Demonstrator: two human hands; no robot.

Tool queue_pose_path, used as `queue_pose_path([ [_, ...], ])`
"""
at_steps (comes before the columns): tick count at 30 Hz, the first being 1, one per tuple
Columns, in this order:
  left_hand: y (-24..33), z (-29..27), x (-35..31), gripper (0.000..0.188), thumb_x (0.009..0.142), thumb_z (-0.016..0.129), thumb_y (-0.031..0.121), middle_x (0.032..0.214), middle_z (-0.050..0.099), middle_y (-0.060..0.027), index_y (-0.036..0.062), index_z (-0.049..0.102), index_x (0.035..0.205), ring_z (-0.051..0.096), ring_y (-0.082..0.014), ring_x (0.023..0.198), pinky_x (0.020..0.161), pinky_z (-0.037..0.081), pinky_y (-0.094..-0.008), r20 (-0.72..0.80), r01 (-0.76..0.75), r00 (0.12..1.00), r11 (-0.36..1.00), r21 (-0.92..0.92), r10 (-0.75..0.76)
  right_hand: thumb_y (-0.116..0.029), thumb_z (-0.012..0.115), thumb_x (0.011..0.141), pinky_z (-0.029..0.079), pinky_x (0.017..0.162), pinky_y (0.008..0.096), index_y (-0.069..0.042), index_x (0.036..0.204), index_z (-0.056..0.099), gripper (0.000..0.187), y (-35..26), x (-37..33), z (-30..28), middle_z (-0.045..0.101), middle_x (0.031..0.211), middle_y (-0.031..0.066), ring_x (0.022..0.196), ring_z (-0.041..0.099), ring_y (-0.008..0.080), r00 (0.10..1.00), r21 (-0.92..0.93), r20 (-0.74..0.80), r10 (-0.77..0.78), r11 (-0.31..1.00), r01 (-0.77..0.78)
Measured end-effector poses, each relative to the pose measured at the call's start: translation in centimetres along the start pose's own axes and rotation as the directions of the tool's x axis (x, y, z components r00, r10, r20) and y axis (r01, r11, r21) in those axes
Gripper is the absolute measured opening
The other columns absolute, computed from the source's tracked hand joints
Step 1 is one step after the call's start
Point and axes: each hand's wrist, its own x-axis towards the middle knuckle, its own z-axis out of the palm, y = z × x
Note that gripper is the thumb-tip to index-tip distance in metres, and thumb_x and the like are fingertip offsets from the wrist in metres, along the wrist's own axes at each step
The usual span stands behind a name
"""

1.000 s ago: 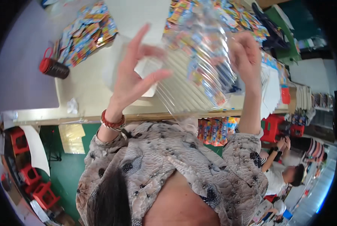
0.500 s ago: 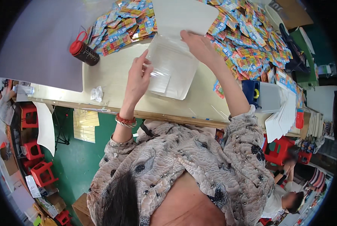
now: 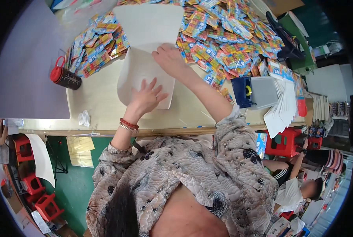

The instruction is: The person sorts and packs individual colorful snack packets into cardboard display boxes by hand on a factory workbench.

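Observation:
A white sheet of card or stiff paper [image 3: 148, 27] stretches from the packet pile toward me, with a crease or step across its middle. Its nearer part [image 3: 139, 71] bulges at the left edge and covers the spot on the table before me. My left hand [image 3: 145, 96] lies on this nearer part with fingers spread. My right hand [image 3: 170, 61] rests on it near the crease, fingers slightly bent and holding nothing visible. What lies under the white surface is hidden.
Colourful packets [image 3: 227, 35] are heaped along the far side. A dark bottle with a red lid [image 3: 68, 78] stands left, near crumpled white plastic [image 3: 84, 118]. Right are a blue tape dispenser [image 3: 242, 91] and stacked white cards [image 3: 281, 106]. Other people sit at lower right.
The clear plastic box that showed between my hands is now hidden under white sheet. My left hand has gone from its left side to flat on top. The whole view has shifted.

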Motion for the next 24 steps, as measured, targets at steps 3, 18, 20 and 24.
queue_pose_path([
  [3,-4.8,3.2,0.3,0.043,0.097,0.041,0.035,0.15,0.034,-0.007,0.0183,0.047,0.136,0.023,-0.036,0.141,0.112,0.019,-0.0605,0.012,-0.196,0.98,0.964,0.182,0.197,-0.01,0.059,0.079,0.049,0.076,0.0375,-0.007,0.094,0.063,0.015,-0.7,-0.4,-1.2,0.063,0.086,0.009,0.087,0.061,0.0265,0.985,0.103,-0.168,0.04,0.994,-0.022],
  [18,-8.6,-2.6,-5.1,0.043,0.1,0.04,0.035,0.15,0.033,-0.0093,0.0127,0.051,0.134,0.026,-0.0289,0.14,0.114,0.024,-0.0411,-0.044,0.374,0.922,0.915,-0.149,-0.384,-0.033,0.06,0.092,0.049,0.086,0.0358,0.003,0.117,0.057,0.044,19.1,-12.7,-2.6,0.065,0.106,0.0168,0.1,0.063,0.0265,0.542,0.444,0.122,0.832,0.442,-0.779],
  [20,-7.5,-2.7,-4.8,0.036,0.097,0.047,0.028,0.142,0.042,-0.0106,0.0107,0.056,0.128,0.038,-0.0296,0.131,0.107,0.032,-0.0405,-0.349,0.219,0.899,0.962,-0.164,-0.264,-0.032,0.058,0.094,0.051,0.079,0.0293,0.002,0.116,0.058,0.041,21.5,-12.8,-0.9,0.067,0.1,0.0122,0.09,0.065,0.0191,0.492,0.772,0.333,0.805,0.068,-0.632],
  [24,-1.5,-3.1,-2.5,0.027,0.09,0.06,0.007,0.115,0.059,-0.0101,0.007,0.061,0.116,0.059,-0.0216,0.102,0.087,0.046,-0.0311,-0.706,-0.363,0.703,0.814,-0.454,-0.081,-0.025,0.065,0.088,0.051,0.07,0.0277,0.0,0.116,0.058,0.038,18.6,-9.7,3.0,0.067,0.095,0.0098,0.085,0.065,0.0169,0.484,0.857,0.329,0.811,-0.041,-0.514],
])
